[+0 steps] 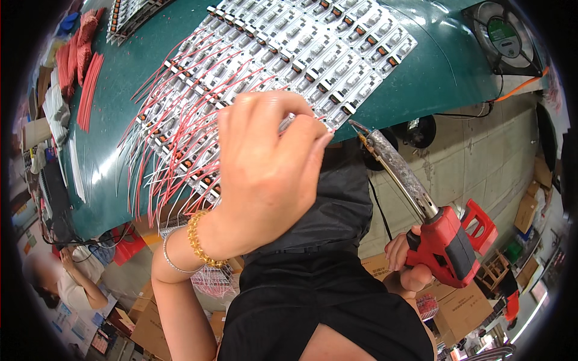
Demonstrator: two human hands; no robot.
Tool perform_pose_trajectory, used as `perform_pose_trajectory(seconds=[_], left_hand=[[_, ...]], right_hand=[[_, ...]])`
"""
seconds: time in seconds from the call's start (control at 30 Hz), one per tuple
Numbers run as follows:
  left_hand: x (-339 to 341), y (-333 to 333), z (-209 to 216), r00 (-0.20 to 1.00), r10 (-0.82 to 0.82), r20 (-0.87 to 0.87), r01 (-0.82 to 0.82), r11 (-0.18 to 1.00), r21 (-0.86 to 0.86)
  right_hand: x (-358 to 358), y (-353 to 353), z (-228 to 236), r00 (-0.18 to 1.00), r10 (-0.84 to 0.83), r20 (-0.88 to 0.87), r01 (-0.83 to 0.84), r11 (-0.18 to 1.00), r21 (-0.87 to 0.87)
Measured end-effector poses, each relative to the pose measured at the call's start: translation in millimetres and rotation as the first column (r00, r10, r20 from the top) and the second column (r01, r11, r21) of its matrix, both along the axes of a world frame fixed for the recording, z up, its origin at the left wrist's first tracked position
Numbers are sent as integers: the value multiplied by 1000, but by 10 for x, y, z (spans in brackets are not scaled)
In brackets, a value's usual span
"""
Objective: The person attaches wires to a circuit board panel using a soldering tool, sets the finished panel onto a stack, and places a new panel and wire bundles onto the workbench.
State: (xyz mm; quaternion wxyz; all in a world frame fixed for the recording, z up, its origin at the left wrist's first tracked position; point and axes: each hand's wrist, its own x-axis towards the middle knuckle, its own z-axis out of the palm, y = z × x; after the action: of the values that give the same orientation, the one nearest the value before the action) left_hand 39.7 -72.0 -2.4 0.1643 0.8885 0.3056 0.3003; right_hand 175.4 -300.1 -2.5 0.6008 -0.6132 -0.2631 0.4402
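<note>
My left hand (268, 162) is closed over the lower right part of a grid of small white modules (337, 57). Its thumb and forefinger pinch a thin red wire, of which only a bit shows at the fingertips. Many red and white wires (174, 162) fan out from the modules left of this hand. My right hand (406, 265) grips the handle of a red and black soldering gun (445, 246). The gun's metal tip (355, 126) points up and left, close to the modules' lower right corner and just apart from my left fingertips.
The modules lie on a green tabletop (421, 93). Bundles of red wires (90, 90) and white wires (76, 168) lie at left. A black fan (504, 37) stands far right by an orange cable (524, 85). Cardboard boxes (460, 310) are on the floor; another person (75, 277) sits lower left.
</note>
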Motion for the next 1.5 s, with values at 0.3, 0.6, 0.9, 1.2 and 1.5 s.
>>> perform_pose_trajectory(seconds=[0.3, 0.6, 0.9, 1.2, 1.5], left_hand=[[39, -34, -64, 998, -21, -55, 16, 996, -83], [60, -26, -35, 999, -10, -52, 8, 999, -37], [52, -44, -66, 1000, -23, -20, 23, 999, -36], [-491, 62, 319, 1000, 18, 21, -15, 994, -105], [-1944, 70, 402, 797, 595, -105, -604, 781, -159]], right_hand=[[91, -173, -105, 988, -39, 149, 65, 983, -170], [22, -47, 10, 985, -65, 157, 87, 987, -132], [-11, 84, -5, 999, 14, 42, -15, 999, 38], [11, 317, -11, 992, 14, 128, -30, 991, 127], [0, 435, -149, 983, -77, 166, 38, 974, 224]])
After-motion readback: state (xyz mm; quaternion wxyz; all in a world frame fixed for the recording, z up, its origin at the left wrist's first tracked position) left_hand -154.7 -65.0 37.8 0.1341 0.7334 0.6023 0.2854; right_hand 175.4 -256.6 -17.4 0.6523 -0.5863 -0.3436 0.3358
